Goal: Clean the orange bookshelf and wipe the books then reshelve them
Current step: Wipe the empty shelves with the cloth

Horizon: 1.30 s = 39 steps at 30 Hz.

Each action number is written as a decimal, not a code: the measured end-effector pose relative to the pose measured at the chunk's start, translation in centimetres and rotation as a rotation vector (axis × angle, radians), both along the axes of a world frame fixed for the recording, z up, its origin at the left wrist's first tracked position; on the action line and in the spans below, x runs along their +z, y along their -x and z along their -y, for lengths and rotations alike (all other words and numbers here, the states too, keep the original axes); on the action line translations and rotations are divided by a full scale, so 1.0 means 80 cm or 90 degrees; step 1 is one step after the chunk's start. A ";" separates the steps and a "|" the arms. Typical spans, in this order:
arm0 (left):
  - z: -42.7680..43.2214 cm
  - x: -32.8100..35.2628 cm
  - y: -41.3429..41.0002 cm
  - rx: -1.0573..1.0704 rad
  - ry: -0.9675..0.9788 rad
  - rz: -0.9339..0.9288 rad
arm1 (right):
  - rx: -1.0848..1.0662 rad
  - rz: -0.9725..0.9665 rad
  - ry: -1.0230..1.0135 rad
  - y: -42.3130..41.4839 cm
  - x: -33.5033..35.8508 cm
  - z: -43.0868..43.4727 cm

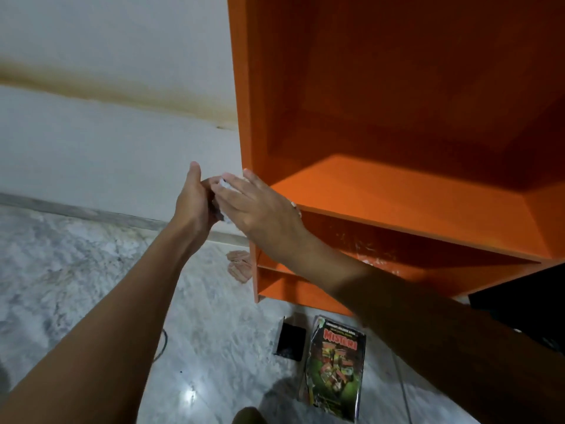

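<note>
The orange bookshelf (pixel 397 191) stands open and holds no books; its middle board is bare and the compartment below shows white smears. Just left of its front edge my two hands meet. My left hand (pixel 195 200) grips a small crumpled white wipe (pixel 225 184), thumb up. My right hand (pixel 256 206) lies with straight fingers over that wipe, covering most of it. On the floor in front of the shelf lies a green-covered book (pixel 336 368) with red title letters, and beside it a small black book or case (pixel 290 341).
A beige cloth (pixel 240 264) lies crumpled on the marble floor (pixel 76 286) at the shelf's left foot. A thin cable (pixel 162 344) runs under my left forearm. A dark object (pixel 526 298) stands at the right beside the shelf. The white wall (pixel 107 142) is stained.
</note>
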<state>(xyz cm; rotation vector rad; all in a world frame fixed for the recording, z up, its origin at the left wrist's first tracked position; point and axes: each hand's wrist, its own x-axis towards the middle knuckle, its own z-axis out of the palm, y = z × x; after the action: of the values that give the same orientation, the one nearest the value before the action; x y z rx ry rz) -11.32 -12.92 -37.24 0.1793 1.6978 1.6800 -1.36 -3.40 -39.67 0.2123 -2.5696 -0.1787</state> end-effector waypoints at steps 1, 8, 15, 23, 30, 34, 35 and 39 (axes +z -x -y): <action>0.000 -0.005 0.003 -0.007 0.004 -0.010 | 0.001 0.038 -0.021 0.000 -0.015 -0.002; -0.005 -0.079 -0.028 -0.018 0.065 -0.239 | 0.067 0.140 0.014 -0.057 -0.145 -0.032; -0.015 -0.215 -0.062 0.006 0.028 -0.454 | -0.030 0.045 0.690 -0.123 -0.191 -0.087; -0.051 -0.338 -0.043 0.097 -0.054 -0.639 | -0.316 0.045 0.551 -0.083 -0.234 -0.215; -0.054 -0.356 -0.033 0.105 -0.132 -0.721 | -0.308 0.016 0.221 -0.006 -0.271 -0.257; -0.049 -0.354 -0.031 0.058 -0.134 -0.712 | -0.409 0.234 0.290 0.014 -0.320 -0.244; -0.047 -0.353 -0.029 0.047 -0.129 -0.707 | -0.401 0.249 0.335 0.013 -0.326 -0.236; -0.044 -0.350 -0.025 0.022 -0.125 -0.704 | -0.379 0.233 0.406 0.017 -0.333 -0.219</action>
<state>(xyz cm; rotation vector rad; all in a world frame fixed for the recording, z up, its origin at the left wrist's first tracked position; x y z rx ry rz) -9.31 -9.37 -65.20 1.3825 2.2469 1.8997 -2.70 14.10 -66.27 -0.8267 -2.8161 0.5063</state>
